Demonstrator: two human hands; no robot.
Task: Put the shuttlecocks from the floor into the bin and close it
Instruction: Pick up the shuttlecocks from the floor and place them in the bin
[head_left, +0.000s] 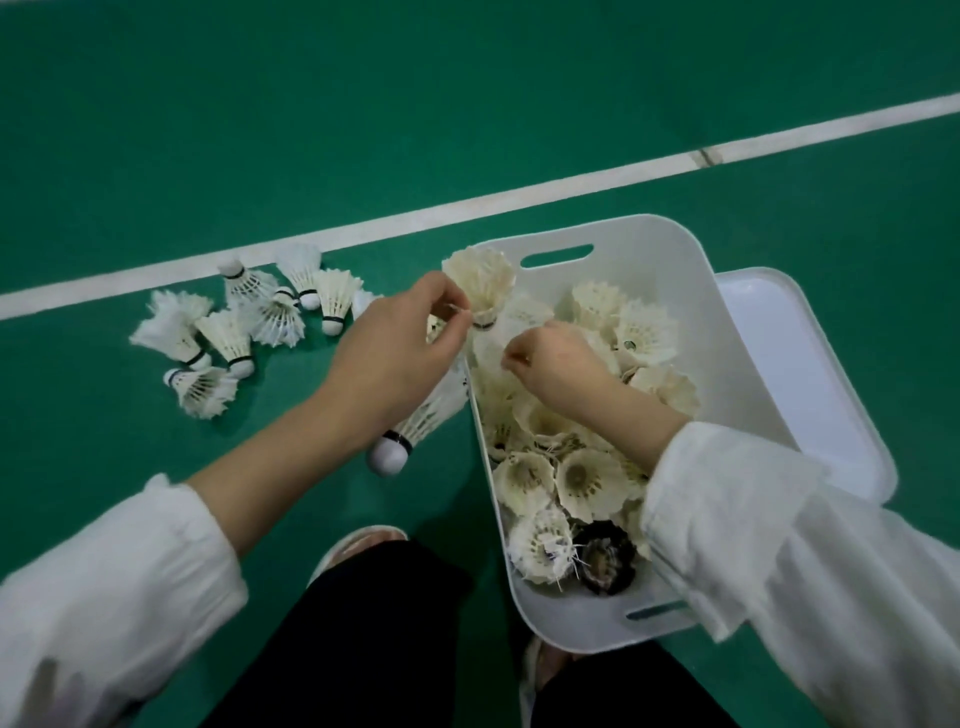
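A white bin (660, 249) stands on the green floor, filled with several cream shuttlecocks (587, 478). My left hand (400, 343) is at the bin's left rim and pinches a cream shuttlecock (483, 283) near its cork, feathers up. Under that wrist another shuttlecock (415, 423) points its cork toward me; I cannot tell whether the hand holds it. My right hand (558, 364) hovers over the bin with its fingers curled downward, and what they hold is hidden. Several white shuttlecocks (234, 332) lie on the floor to the left.
The bin's white lid (810, 374) lies flat to the right of the bin, partly under it. A white court line (519, 200) crosses the floor behind. My dark trouser legs (374, 639) and light shoes are at the bottom, close to the bin's near end.
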